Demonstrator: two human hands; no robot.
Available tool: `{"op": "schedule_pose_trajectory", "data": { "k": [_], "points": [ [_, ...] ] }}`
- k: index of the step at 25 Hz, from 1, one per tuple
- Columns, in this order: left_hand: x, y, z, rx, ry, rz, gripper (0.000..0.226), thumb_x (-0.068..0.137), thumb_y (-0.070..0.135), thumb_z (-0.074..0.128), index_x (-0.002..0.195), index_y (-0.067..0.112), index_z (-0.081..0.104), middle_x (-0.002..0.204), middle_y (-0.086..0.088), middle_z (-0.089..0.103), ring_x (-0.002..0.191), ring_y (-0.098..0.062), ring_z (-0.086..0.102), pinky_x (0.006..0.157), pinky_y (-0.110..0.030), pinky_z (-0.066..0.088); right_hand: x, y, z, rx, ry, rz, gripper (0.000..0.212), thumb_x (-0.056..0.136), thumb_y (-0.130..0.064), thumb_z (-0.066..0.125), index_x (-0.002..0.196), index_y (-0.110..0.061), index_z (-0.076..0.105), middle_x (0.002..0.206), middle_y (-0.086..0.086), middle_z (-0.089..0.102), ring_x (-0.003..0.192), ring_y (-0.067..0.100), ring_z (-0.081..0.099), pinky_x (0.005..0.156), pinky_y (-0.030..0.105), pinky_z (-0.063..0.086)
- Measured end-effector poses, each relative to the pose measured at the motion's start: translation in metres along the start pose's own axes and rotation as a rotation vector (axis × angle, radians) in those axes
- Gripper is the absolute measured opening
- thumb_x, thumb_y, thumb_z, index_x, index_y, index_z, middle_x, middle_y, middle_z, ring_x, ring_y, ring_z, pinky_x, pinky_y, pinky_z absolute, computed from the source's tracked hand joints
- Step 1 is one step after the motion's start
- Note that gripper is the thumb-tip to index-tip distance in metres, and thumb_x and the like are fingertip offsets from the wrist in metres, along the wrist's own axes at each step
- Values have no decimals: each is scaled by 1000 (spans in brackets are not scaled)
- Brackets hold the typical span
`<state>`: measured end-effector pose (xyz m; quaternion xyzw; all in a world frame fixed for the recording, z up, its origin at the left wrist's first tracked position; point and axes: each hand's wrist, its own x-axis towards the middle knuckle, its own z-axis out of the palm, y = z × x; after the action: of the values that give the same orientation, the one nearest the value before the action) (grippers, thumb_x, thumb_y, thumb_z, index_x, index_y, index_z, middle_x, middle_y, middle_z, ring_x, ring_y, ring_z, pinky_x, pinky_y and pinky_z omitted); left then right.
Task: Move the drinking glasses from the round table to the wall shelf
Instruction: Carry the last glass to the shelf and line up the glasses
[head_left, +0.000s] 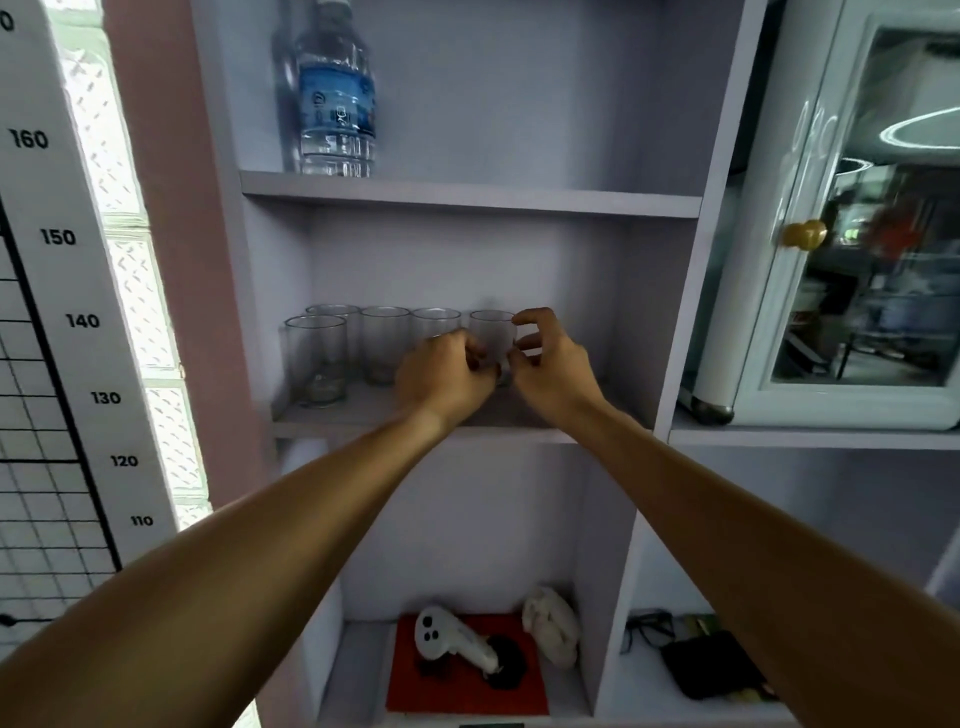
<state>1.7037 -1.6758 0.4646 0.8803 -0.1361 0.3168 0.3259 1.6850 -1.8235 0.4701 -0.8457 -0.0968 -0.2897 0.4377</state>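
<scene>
Wall shelf (363, 413) unit fills my view; I work on the middle board. Above it stands a water bottle (337, 93), & below a compartment holds a white controller (457, 642) on a red mat (462, 691). Both my arms reach up to the board. My left hand (444, 382) & right hand (553, 371) flank the rightmost glass (491, 338), which stands upright on the shelf at the end of the row. Fingers (535, 317) of my right hand are curled loosely apart beside its rim, not clearly gripping; left fingers are bunched at its lower side, prob. steadying it w/ light touch. Four other glasses (317, 358) stand left of it, close together, so this one lines up w/ them.
</scene>
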Motion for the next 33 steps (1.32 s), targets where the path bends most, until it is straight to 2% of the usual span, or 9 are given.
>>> {"op": "schedule_pose_trajectory", "data": {
  "k": [4,9,12,14,17,21,25,29,33],
  "points": [
    [0,-2,-2,13,14,-25,21,76,41,65,80,20,69,77,6,73,77,-20,69,69,-38,59,2,-2,4,9,9,10,28,94,-16,55,119,-29,57,108,2,67,88,13,63,54,9,44],
    [-4,-11,-17,8,18,-34,16,77,41,65,85,28,67,88,11,74,88,-19,69,76,-36,57,2,-10,8,-24,83,-24,24,93,-15,55,116,-22,59,107,6,67,90,21,65,62,24,53],
    [-15,-29,-36,12,51,-9,13,77,42,63,74,30,65,73,14,70,74,-14,68,63,-30,54,0,-25,22,-55,179,-196,20,92,-15,60,112,-17,62,105,8,64,81,24,64,69,37,56],
    [-27,-47,-54,65,89,38,20,79,40,61,63,29,57,58,12,62,57,-10,61,50,-25,43,0,-39,40,-70,88,-324,22,92,-11,58,112,-17,63,103,8,64,76,22,63,69,37,56],
    [-43,-72,-82,63,150,55,24,82,34,67,63,24,55,56,11,59,52,-5,56,46,-24,39,0,-56,71,-104,-118,-417,31,97,-7,50,125,-16,60,108,13,65,83,27,65,77,41,55],
    [-53,-85,-109,-11,214,63,16,86,29,65,75,27,54,68,11,63,62,-8,60,56,-24,47,1,-80,103,-33,-270,-415,36,103,-13,44,137,-23,53,108,10,67,86,23,64,80,33,52],
    [-57,-84,-113,-54,206,61,17,94,40,54,102,25,54,85,7,68,75,-13,65,71,-31,58,5,-93,110,-19,-317,-329,23,104,-18,44,124,-19,55,108,5,67,90,21,64,82,35,53],
    [-57,-80,-102,46,278,53,31,89,45,60,110,31,44,92,7,65,72,-12,59,60,-26,47,-3,-85,94,33,-258,-353,8,102,-16,48,107,-16,55,105,6,65,88,20,64,76,32,53],
    [-49,-59,-75,-36,266,107,51,80,52,68,116,24,45,102,2,65,79,-15,63,62,-34,56,-11,-63,57,63,-120,-332,3,101,-24,50,102,-24,52,100,5,63,80,13,62,63,20,51]
  ]
}}
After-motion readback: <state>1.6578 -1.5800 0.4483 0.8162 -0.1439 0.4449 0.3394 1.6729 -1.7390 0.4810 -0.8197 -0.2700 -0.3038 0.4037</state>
